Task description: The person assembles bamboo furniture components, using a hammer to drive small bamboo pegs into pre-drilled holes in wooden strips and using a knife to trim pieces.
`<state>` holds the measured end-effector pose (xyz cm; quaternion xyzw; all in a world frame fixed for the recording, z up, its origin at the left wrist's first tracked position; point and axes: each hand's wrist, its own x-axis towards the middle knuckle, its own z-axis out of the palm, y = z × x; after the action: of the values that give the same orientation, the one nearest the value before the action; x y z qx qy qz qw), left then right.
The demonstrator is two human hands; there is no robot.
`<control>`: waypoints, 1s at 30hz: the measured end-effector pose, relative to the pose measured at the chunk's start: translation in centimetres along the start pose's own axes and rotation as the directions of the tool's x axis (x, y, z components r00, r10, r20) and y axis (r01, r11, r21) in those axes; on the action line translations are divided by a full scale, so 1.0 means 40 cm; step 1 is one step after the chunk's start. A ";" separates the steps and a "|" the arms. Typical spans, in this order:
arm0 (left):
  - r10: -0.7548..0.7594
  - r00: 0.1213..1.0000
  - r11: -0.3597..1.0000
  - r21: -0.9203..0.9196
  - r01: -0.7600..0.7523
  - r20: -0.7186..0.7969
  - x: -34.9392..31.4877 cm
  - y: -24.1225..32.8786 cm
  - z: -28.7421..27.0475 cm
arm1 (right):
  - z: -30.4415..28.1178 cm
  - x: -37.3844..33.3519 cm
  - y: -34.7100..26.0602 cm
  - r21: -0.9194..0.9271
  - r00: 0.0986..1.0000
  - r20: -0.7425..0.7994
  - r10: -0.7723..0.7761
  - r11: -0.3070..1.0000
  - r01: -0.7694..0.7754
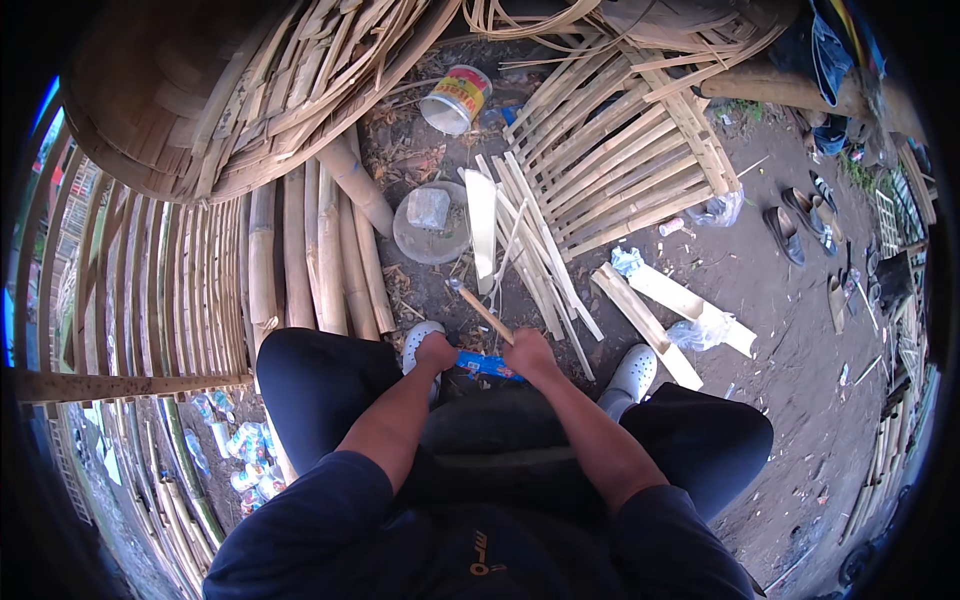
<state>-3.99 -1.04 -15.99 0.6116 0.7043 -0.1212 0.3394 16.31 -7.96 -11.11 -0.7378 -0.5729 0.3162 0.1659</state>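
Note:
Both my hands are close together above my lap, between my spread knees. My left hand (436,352) is closed at the left end of a blue printed plastic wrapper (488,365), which spans the gap between my hands. My right hand (530,355) is closed around the near end of a light wooden handle (484,312). The handle slants away to the far left, and a small pale tip shows at its far end, too small to make out. Past it on the ground lie several split bamboo strips (535,245) and a wide pale bamboo piece (481,225).
A slatted bamboo panel (625,150) lies ahead on the right, beside a bucket (457,100). A grey block (428,208) rests on a round slab (405,240). Bamboo poles (328,250) and large woven trays (130,120) are at left. Sandals (785,235) lie right.

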 end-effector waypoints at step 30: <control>-0.039 0.999 0.987 -0.153 0.040 0.012 0.032 -0.087 0.074 | -0.121 -0.003 -0.159 0.135 0.961 -0.117 -0.249 0.955 0.264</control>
<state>-6.31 -2.56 -19.83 0.5690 0.7221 -0.0759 0.3861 14.76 -5.68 -3.60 -0.6574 -0.6296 0.2970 0.2883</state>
